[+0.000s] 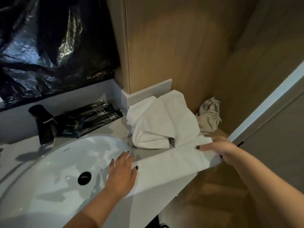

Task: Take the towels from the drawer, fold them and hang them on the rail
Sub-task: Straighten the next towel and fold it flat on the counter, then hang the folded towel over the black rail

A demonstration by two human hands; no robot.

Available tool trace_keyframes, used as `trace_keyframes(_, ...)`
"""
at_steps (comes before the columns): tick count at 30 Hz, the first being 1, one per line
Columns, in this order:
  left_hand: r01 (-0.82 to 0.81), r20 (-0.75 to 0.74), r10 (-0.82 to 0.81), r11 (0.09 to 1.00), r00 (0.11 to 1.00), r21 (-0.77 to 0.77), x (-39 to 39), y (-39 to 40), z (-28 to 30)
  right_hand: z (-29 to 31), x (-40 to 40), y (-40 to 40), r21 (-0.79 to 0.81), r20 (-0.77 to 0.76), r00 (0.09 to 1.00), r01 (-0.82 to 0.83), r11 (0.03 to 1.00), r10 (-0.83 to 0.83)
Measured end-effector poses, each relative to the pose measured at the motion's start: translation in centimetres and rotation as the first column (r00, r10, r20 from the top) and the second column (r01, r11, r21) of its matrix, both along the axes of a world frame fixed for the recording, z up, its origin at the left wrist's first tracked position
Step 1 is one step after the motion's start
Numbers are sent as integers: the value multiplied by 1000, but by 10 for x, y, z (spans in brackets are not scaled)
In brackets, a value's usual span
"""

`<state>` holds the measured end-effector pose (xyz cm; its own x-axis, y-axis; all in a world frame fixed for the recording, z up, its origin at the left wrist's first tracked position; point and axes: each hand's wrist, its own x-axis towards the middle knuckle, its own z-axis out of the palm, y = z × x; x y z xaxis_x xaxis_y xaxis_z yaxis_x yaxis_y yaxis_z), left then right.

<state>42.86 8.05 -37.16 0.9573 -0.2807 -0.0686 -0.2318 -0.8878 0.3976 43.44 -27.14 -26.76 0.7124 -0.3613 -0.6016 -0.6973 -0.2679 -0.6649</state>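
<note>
Dim room: wood-panelled wall, white basin, perhaps covered mirror

White towel folded into long strip across counter edge; 2nd white towel rumpled behind it.

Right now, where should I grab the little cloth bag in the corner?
Pinch the bunched neck at the top of the bag, coming from above. It stands upright against the wall with the towels crowding its left side, so the top is the free part.
</note>
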Motion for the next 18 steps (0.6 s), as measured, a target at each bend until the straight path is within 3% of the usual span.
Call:
trace_keyframes(4, 138, -49, -160, 945, 986, -297, 9, -14, 35, 57, -17, 26, -189, 298, 914, -227, 955, 276)
trace_keyframes(10, 308, -7, -355, 821, 935, -480, 30, -39, 111, 150, -33, 72, -503, 416, 663, -403, 765, 623)
trace_keyframes(15, 318, -19, -434, 689, 901, -651, 43, -56, 185, 221, -37, 86, -589, 535, 495, -362, 723, 684)
trace_keyframes(18, 299, -2, -444, 606, 896, -737, 49, -75, 219, 252, -30, 84, -679, 595, 431, -182, 711, 678)
